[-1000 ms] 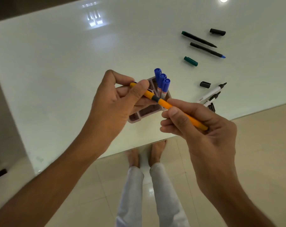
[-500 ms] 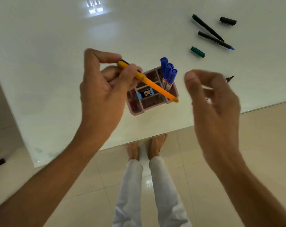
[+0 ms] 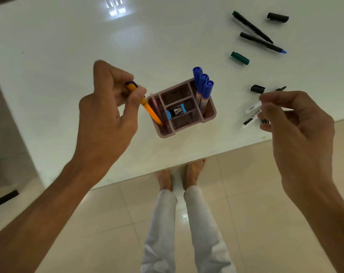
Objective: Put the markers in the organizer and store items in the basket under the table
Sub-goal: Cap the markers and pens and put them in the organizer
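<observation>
A pink organizer (image 3: 210,115) stands on the white table (image 3: 68,56) near its front edge. Three blue-capped markers (image 3: 203,85) stand in its right slot. My left hand (image 3: 110,115) pinches an orange pen (image 3: 150,111) whose lower end sits inside the organizer's left slot, beside a pink pen. My right hand (image 3: 297,123) hovers with loosely curled fingers, holding nothing, over two white uncapped markers (image 3: 251,115) lying right of the organizer. Two black uncapped markers (image 3: 259,38) lie farther back on the right.
Loose caps lie on the table: a green cap (image 3: 240,58), a black cap (image 3: 278,17) at the far right and another black cap (image 3: 257,89) near the white markers. A blue and black clip (image 3: 176,111) sits in the organizer's middle slot. My legs stand on tiled floor below the table edge.
My right hand let go of the orange pen and moved right over the white markers. My left hand tipped the pen down into the organizer's left slot.
</observation>
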Action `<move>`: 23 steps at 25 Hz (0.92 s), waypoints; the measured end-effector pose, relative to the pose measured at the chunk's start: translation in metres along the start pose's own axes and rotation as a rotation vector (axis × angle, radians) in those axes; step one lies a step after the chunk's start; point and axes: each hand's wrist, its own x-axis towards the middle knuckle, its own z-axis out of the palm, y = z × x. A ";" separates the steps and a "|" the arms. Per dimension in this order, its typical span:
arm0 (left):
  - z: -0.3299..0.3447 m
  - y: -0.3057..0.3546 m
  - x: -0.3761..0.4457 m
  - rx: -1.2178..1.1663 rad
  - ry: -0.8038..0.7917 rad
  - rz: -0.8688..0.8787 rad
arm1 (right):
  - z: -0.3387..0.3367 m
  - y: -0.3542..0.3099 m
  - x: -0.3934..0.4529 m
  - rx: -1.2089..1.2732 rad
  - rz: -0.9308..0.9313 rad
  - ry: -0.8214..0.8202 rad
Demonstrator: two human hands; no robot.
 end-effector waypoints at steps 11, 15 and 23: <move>0.019 -0.013 0.032 0.047 -0.089 -0.095 | -0.016 -0.002 0.033 0.016 -0.049 0.010; 0.016 -0.012 0.048 0.156 -0.182 -0.181 | -0.031 0.000 0.080 -0.087 -0.053 0.034; 0.026 -0.021 0.077 0.174 -0.242 -0.259 | -0.016 0.017 0.167 -0.417 -0.255 -0.009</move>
